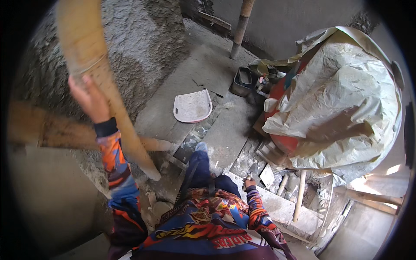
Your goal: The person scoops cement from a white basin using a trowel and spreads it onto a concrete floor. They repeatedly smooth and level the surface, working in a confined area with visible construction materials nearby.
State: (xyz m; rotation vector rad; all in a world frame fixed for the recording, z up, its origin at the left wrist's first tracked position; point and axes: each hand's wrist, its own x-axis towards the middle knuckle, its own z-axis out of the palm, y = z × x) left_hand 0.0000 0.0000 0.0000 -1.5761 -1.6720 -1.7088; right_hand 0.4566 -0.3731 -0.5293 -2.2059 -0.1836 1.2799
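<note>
My left hand point(90, 100) is raised against a thick yellow bamboo pole point(89, 52) that slants down to the ground. Its fingers stretch up along the pole's surface rather than wrapping round it. Low beside my right thigh, my right hand point(250, 182) is closed. A small dark, greyish bit shows at its fingers, too little of it to name. On the floor ahead lies a white scoop-shaped plastic tray point(193, 106), dusty with grey residue.
A second bamboo pole point(65, 130) crosses at left, beside a rough plastered wall point(143, 47). An upright pole point(241, 30) stands at the back. Pale sheeting point(338, 104) covers a bulky red object at right, near a dark container point(242, 82). Rubble and broken boards point(286, 201) lie at lower right.
</note>
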